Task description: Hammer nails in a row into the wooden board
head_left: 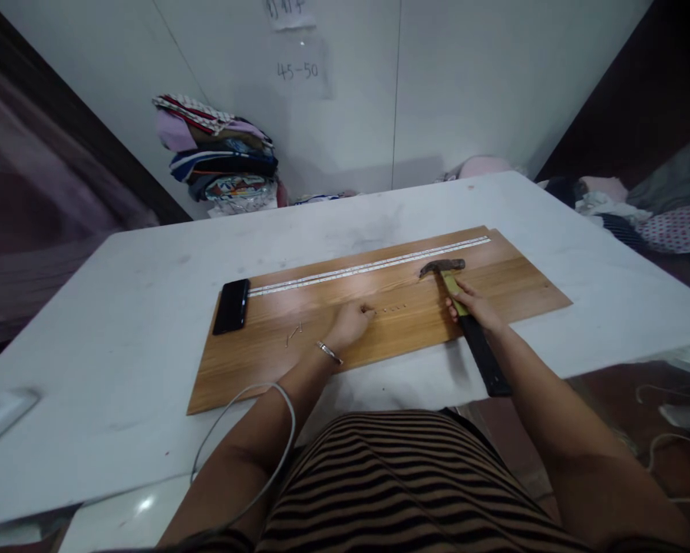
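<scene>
A wood-grain board [321, 307] lies flat on a white table. My left hand [350, 322] rests on it with the fingers pinched, apparently around a small nail at the left end of a short row of nails [394, 309] standing in the board. My right hand [476, 306] is wrapped around the handle of a claw hammer [453, 286], close below its metal head. The hammer is held over the right part of the board, its black grip pointing toward me. Several loose nails [293, 333] lie left of my left hand.
A black phone [231, 306] sits on the board's left end, beside two silver measuring strips [373, 266] along the far side. Folded clothes [223, 157] are stacked at the back left. A grey cable [287, 399] loops over my left forearm. The white table [149, 307] surrounds the board.
</scene>
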`<state>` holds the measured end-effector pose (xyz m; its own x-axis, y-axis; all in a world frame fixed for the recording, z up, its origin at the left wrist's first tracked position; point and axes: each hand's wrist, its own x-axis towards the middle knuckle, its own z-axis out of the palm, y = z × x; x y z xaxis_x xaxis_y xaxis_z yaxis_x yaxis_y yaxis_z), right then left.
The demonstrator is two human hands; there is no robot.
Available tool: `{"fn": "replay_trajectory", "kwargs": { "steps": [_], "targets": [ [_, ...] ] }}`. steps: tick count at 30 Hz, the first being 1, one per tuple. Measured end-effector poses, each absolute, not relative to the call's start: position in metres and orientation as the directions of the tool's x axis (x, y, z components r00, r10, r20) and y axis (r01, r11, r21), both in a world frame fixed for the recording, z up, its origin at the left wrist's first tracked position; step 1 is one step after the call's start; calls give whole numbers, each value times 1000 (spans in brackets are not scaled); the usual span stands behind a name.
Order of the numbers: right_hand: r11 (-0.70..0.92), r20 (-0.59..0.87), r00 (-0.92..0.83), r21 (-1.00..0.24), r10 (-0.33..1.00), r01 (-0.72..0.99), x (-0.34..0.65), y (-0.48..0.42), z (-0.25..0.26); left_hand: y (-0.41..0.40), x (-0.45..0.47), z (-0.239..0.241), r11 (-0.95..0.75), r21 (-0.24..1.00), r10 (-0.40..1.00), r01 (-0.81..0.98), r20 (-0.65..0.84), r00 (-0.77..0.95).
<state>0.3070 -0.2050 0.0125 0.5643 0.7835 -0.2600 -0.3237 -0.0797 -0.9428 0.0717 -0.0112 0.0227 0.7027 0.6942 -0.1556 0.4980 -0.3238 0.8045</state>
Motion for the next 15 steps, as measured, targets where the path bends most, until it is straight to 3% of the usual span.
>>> {"fn": "replay_trajectory", "kwargs": {
  "steps": [8,15],
  "targets": [
    [-71,-284,570,-928,771,-366,306,-203,15,-22,74,28,-685,497,579,534,-75,812],
    [-59,-259,570,-937,780,-345,306,-203,13,-29,77,22,-833,228,501,504,-78,862]
  ]
}}
